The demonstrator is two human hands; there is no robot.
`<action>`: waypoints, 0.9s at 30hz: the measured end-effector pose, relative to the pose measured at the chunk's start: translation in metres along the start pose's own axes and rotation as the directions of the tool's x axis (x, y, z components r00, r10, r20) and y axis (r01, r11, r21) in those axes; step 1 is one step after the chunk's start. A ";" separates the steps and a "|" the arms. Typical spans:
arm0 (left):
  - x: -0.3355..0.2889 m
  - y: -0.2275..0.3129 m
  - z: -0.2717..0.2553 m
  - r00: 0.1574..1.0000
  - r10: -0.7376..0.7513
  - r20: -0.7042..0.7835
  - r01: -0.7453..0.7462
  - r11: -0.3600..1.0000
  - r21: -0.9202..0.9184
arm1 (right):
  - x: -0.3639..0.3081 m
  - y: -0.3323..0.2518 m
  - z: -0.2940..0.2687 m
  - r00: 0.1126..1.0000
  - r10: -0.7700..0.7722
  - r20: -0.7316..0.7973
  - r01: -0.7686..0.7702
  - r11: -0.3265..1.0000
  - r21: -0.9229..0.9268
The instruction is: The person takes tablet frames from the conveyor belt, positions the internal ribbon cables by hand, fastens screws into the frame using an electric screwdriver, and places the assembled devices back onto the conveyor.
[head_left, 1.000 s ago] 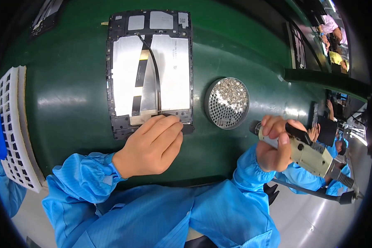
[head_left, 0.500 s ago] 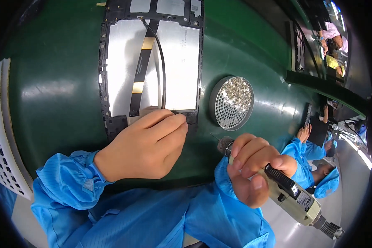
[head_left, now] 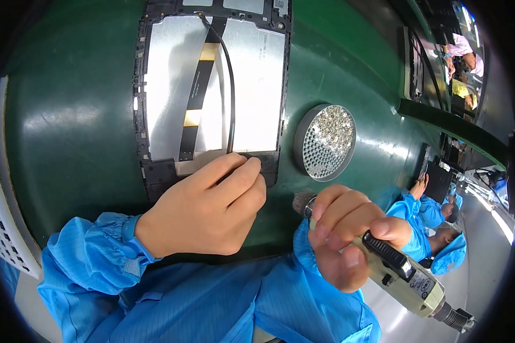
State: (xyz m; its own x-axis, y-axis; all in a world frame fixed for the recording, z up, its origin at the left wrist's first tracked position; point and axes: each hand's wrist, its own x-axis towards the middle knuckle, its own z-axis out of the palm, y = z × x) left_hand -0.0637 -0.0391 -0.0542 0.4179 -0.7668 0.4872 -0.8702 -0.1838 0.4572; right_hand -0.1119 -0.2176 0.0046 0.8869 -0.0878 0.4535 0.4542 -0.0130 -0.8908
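My left hand (head_left: 209, 208) is closed at the near edge of an opened tablet-like device (head_left: 252, 86), which has a black frame and silver metal plates. Its thumb and fingertips press together there, and what lies between them is hidden. A thin black cable (head_left: 230, 86) runs down the device and disappears beneath these fingers. Beside it lies a black flat ribbon cable (head_left: 199, 86) with gold patches. Wrapped in my right hand (head_left: 355, 234) is a beige electric screwdriver (head_left: 412, 286) with a black lever, held tilted above the table edge, its front end toward the device.
A round grey dish (head_left: 329, 143) of small silver screws stands right of the device, on the green table (head_left: 68, 143). A white slotted tray (head_left: 3, 200) stands at the left edge. Co-workers, one in a blue cap (head_left: 449, 254), sit along the right side.
The device has shifted slightly toward me, and my left hand has moved a little right and nearer with it. My right hand and the screwdriver have barely moved.
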 end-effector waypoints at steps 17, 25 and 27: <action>0.002 -0.006 -0.006 0.992 -0.101 0.080 0.101 0.995 -0.002 | -0.003 0.009 0.008 0.994 0.104 0.034 -0.103 0.995 -0.015; 0.008 -0.018 -0.013 0.988 -0.102 0.114 0.103 0.995 -0.007 | -0.002 0.018 0.002 0.996 0.028 0.084 -0.030 0.999 0.028; 0.009 -0.021 -0.017 0.986 -0.095 0.137 0.100 0.994 -0.036 | -0.003 0.019 0.003 0.997 0.018 0.077 -0.020 0.999 0.032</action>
State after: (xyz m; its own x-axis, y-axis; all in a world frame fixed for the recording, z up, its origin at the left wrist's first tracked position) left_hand -0.0372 -0.0321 -0.0466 0.4587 -0.8229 0.3353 -0.8139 -0.2377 0.5302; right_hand -0.1057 -0.2148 -0.0138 0.8987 -0.0113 0.4385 0.4386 0.0205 -0.8984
